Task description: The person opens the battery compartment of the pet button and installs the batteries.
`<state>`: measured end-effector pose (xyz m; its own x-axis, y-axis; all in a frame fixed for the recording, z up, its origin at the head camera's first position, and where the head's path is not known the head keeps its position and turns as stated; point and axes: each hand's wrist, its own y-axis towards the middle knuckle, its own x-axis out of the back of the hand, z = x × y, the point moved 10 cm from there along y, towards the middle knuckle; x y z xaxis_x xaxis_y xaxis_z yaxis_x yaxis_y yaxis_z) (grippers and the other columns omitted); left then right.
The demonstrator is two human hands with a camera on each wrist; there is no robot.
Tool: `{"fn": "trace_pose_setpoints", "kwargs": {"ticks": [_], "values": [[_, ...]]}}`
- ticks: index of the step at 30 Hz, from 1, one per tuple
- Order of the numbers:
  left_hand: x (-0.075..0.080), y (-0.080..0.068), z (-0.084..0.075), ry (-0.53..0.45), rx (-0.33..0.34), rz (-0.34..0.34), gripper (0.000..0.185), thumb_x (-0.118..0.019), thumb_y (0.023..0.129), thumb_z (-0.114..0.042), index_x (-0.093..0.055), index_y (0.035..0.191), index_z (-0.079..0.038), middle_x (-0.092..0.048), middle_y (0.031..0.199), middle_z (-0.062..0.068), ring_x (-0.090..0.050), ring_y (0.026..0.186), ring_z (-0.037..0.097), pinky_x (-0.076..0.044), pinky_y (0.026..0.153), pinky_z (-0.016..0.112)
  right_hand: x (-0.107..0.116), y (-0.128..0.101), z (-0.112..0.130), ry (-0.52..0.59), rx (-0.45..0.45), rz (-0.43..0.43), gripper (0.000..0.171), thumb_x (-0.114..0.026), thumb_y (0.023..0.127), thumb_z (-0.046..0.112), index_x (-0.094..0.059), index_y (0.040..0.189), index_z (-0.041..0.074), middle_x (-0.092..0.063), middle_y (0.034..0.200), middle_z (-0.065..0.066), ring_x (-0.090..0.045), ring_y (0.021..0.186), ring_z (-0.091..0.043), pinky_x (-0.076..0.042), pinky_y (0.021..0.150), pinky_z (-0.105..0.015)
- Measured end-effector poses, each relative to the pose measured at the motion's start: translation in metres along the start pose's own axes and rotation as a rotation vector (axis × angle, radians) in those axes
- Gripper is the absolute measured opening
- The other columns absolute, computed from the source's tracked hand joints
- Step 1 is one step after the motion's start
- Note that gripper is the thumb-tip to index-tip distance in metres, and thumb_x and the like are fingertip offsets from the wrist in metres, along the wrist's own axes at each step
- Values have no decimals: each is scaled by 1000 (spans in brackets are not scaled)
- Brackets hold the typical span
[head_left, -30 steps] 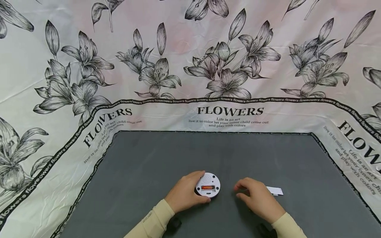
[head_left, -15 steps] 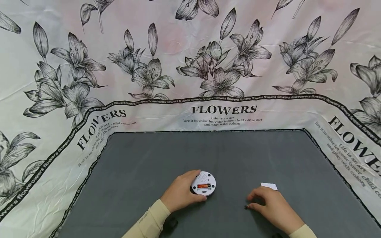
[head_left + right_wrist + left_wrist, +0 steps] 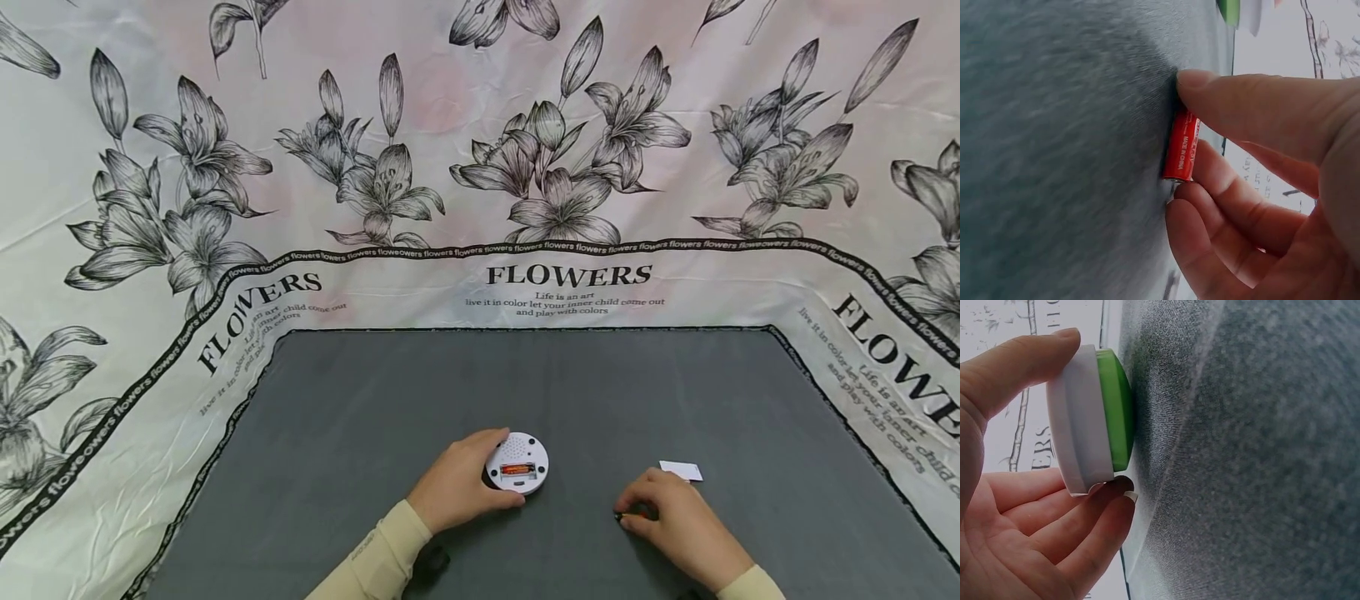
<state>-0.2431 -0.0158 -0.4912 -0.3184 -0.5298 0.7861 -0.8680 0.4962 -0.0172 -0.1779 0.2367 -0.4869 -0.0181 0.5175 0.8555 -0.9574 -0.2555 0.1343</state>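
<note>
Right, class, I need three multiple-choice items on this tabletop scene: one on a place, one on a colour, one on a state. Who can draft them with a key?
1. Where does the small white rectangular cover lie?
A. on the grey mat beyond the right hand
B. under the left hand
C. on the flowered cloth

2. What colour is the face of the round white plastic device that lies against the grey mat?
A. blue
B. green
C. yellow

3. What is the right hand doing?
A. lying flat and open
B. pinching a small red battery against the mat
C. holding the round device

Key: 1 A, the head view shows the cover just past the right hand's fingers. 2 B, the left wrist view shows a green face on the mat. 3 B, the right wrist view shows thumb and fingers round the battery; the left hand holds the device.
</note>
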Motion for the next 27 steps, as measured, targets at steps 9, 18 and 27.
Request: {"fn": "trace_pose_setpoints", "kwargs": {"ticks": [9, 18, 27], "values": [[0, 0, -3, 44, -23, -9, 91, -93, 85, -47, -54, 160, -13, -60, 159, 4, -58, 146, 22, -49, 120, 46, 4, 41, 56, -28, 104, -76, 29, -90, 87, 11, -75, 87, 35, -68, 97, 23, -64, 95, -5, -58, 83, -33], [-1, 4, -9, 38, -68, -10, 91, -92, 85, -47, -53, 159, -11, -62, 157, 2, -62, 139, 17, -53, 115, 39, -22, 53, 76, 2, 214, 35, 31, -87, 89, 5, -77, 92, 34, -70, 99, 21, -64, 96, -6, -58, 83, -35], [4, 0, -1, 44, -62, -32, 91, -93, 85, -46, -53, 159, -12, -62, 156, 2, -63, 137, 17, -54, 113, 39, -27, 56, 84, -35, 310, -2, 36, -81, 87, -8, -83, 94, 27, -66, 96, 15, -62, 90, -6, -58, 78, -31]]}}
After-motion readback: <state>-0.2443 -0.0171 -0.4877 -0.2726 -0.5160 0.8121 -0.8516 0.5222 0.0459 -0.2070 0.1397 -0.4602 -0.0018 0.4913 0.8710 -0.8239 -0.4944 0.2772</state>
